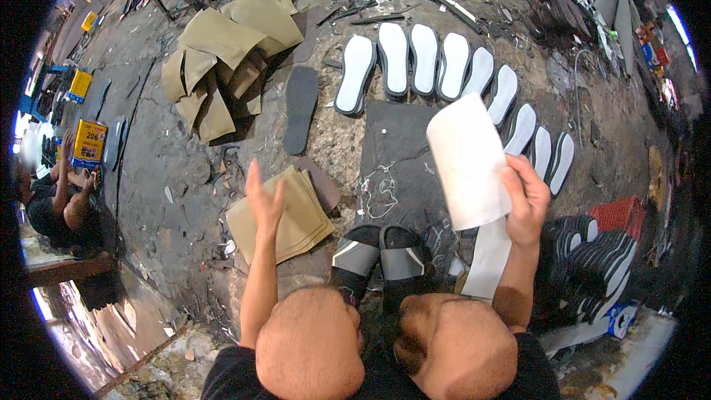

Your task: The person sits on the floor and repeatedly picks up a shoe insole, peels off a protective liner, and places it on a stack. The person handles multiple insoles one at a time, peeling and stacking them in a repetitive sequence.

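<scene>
Pinching the right edge of a white sheet [466, 163], the fingers [527, 170] of the right hand [527, 207] hold it up over the floor, just left of and ahead of their tips. It is off-white and roughly rectangular, its corners softened and its far end slightly curved, with a few faint smudges on an otherwise plain face. Below those fingers a white strip [489, 258] runs toward the knees. The left hand [265, 200] is empty, its thumb and fingers spread apart above a stack of tan sheets [296, 218]; I cannot tell whether it touches them.

Ahead of the right fingers, white-topped soles [424, 59] with dark edges stand in an arc, partly hidden by the sheet. Between the hands lie a dark mat [400, 137] and a tangle of white thread [381, 192]. Beyond the left fingers are a dark grey sole [301, 111] and a larger, loose pile of tan pieces [222, 41].

To the right of the right fingers is a red basket [621, 216], its contents hidden from this angle; many black-and-white soles [603, 259] are heaped just beside it. Well left of the left fingers, near a seated co-worker [65, 204], is a yellow container [89, 142], its inside out of sight.
</scene>
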`<state>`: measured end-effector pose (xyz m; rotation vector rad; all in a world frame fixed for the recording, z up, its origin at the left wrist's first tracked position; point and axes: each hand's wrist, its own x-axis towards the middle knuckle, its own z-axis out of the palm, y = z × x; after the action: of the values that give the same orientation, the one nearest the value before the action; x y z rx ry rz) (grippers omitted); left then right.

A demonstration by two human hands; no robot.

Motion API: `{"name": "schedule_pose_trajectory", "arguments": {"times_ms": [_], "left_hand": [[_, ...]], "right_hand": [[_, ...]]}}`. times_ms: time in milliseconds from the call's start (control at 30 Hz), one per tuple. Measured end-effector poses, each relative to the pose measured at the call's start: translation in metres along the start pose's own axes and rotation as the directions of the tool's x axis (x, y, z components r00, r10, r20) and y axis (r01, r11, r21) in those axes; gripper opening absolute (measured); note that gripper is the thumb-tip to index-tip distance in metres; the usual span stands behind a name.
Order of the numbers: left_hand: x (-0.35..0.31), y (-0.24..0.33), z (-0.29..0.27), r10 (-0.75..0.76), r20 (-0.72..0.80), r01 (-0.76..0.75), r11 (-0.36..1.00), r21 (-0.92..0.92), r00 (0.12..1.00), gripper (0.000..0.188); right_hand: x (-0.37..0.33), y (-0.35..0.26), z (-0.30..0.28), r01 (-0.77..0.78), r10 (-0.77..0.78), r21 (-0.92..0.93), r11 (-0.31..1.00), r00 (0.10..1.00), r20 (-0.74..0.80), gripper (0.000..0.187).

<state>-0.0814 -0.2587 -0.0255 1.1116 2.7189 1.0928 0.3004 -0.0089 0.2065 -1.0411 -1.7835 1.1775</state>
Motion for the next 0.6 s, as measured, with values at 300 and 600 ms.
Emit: {"name": "schedule_pose_trajectory", "arguments": {"times_ms": [300, 600], "left_hand": [[0.146, 0.007, 0.062, -0.214, 0.351, 0.320, 0.906, -0.277, 0.912, 0.085], [0.162, -0.001, 0.098, -0.032, -0.115, 0.030, 0.999, -0.020, 0.993, 0.057]], "right_hand": [[-0.041, 0.177, 0.012, -0.490, 0.418, -0.326, 0.809, 0.868, -0.268, 0.039], [0.012, 0.163, 0.094, -0.064, 0.073, -0.374, 0.925, 0.997, 0.010, 0.031]]}}
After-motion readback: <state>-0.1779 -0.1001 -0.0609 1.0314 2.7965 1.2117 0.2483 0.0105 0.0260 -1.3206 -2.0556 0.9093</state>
